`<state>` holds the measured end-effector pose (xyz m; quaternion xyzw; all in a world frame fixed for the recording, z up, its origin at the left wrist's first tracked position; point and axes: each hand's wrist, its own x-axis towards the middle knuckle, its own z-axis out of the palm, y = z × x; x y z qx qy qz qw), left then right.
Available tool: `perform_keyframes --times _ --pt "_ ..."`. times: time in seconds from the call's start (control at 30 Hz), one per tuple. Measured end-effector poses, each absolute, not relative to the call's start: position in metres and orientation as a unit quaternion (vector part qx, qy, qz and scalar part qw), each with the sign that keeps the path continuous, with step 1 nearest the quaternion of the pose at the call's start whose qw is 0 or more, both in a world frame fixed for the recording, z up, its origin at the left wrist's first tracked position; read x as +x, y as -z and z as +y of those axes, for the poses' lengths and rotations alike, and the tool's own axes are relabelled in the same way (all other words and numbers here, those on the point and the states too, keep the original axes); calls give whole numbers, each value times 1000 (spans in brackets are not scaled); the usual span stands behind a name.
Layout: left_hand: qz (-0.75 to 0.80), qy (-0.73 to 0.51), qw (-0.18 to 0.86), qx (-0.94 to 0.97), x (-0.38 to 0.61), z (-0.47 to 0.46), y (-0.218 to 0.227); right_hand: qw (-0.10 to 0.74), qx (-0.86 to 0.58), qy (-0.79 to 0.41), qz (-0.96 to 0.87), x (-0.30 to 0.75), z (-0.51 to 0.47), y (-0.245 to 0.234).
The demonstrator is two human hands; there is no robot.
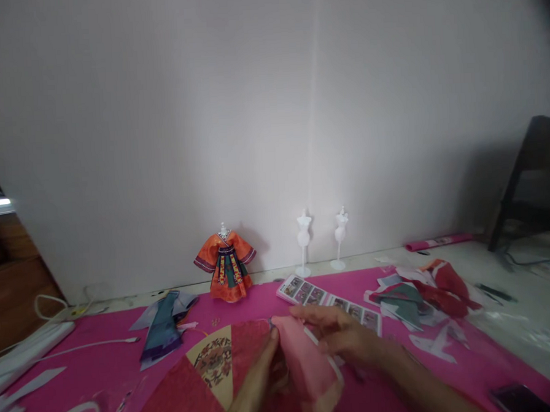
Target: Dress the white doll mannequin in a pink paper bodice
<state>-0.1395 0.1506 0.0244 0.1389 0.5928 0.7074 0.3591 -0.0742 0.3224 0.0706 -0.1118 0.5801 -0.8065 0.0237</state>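
Note:
My left hand [260,370] pinches the near edge of a small pink cloth piece [306,364] at the bottom centre. My right hand [341,335] lies over the cloth's far side, fingers curled on it. Under them sits a red fan-shaped fabric panel with a cream patterned band [210,369] on the magenta mat [126,361]. An orange doll robe on a small white mannequin [226,264] stands by the wall.
Two bare white mannequins [303,241] [340,236] stand by the wall. An instruction sheet [326,298] lies behind my hands. Grey-blue fabric [164,325] lies left, red and green pieces [422,293] right. A white cable [79,348], a dark chair [532,180] and a phone [518,399] are around.

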Motion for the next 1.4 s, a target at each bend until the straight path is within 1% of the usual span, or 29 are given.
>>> perform_keyframes --times 0.07,0.13,0.23,0.3,0.4,0.47,0.53,0.63,0.7,0.77,0.83,0.9,0.97,1.0,1.1,1.17,1.27,1.4 --pt "568 -733 356 112 -128 154 -30 47 -165 816 553 -63 317 -73" --pt "566 -750 324 106 -117 153 -35 62 -192 812 548 -52 314 -71" --pt "540 -785 279 122 -105 139 -46 65 -177 804 563 -33 314 -59" --pt "550 -788 244 132 -100 124 -58 63 -162 812 558 -18 314 -50" --pt "649 -722 194 143 -93 103 -80 69 -148 830 533 4 311 -40" --pt "697 -669 197 167 -89 93 -91 60 -146 838 523 16 309 -37" --pt "730 -632 188 181 -84 87 -95 35 -142 828 542 25 310 -34" --pt "772 -587 133 206 -78 82 -95 0 -144 795 590 40 316 -22" --pt "778 -575 105 231 -74 79 -97 -33 -141 778 611 52 321 -11" --pt "776 -576 91 240 -70 76 -103 -51 -102 765 634 67 324 0" --pt "784 -573 73 226 -65 73 -109 -37 -30 747 663 82 324 8" --pt "788 -571 87 211 -59 70 -112 -3 24 716 698 95 324 10" --pt "777 -584 128 199 -53 70 -109 -4 31 665 747 101 323 7" --pt "768 -590 159 193 -49 71 -106 -26 31 634 772 102 323 3" --pt "743 -593 247 189 -38 79 -97 -133 58 555 819 96 314 -14" --pt "756 -565 242 226 -31 87 -94 -158 82 544 820 88 299 -28" --pt "775 -526 191 293 -20 98 -96 -109 99 580 801 77 270 -45" --pt "736 -558 229 307 -15 101 -103 -73 79 595 797 63 248 -57"
